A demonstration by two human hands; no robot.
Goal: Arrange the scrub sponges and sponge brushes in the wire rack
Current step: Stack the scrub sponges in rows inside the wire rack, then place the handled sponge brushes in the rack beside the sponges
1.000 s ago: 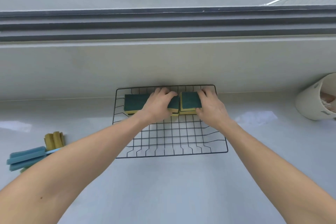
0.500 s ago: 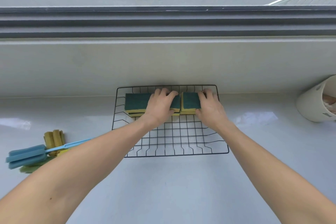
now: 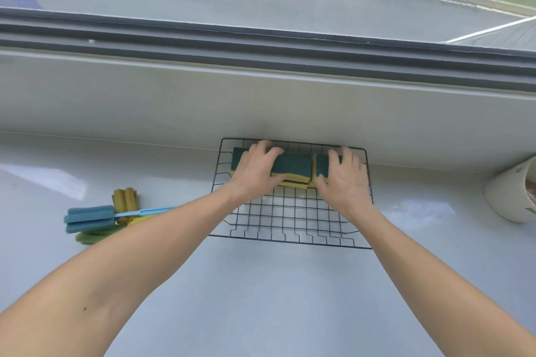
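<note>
A black wire rack (image 3: 290, 211) sits on the pale counter against the back wall. Along its far edge lie two stacks of green-and-yellow scrub sponges: a long left stack (image 3: 293, 165) and a shorter right stack (image 3: 320, 165), touching end to end. My left hand (image 3: 255, 171) covers the left stack, fingers over the top and thumb at the front. My right hand (image 3: 345, 182) rests on the right stack with its fingers spread. To the left of the rack, several sponge brushes lie on the counter: a blue one (image 3: 90, 219), an olive-yellow one (image 3: 124, 200) and a green one (image 3: 95, 236).
A white container (image 3: 507, 197) stands at the right edge of the counter. Behind the rack rises a low wall (image 3: 261, 107) under a window frame. The near half of the rack holds nothing.
The view has tilted and shifted, bringing the brushes further into sight. My right hand's fingers have spread apart over the right stack. The sponges stay at the rack's far edge.
</note>
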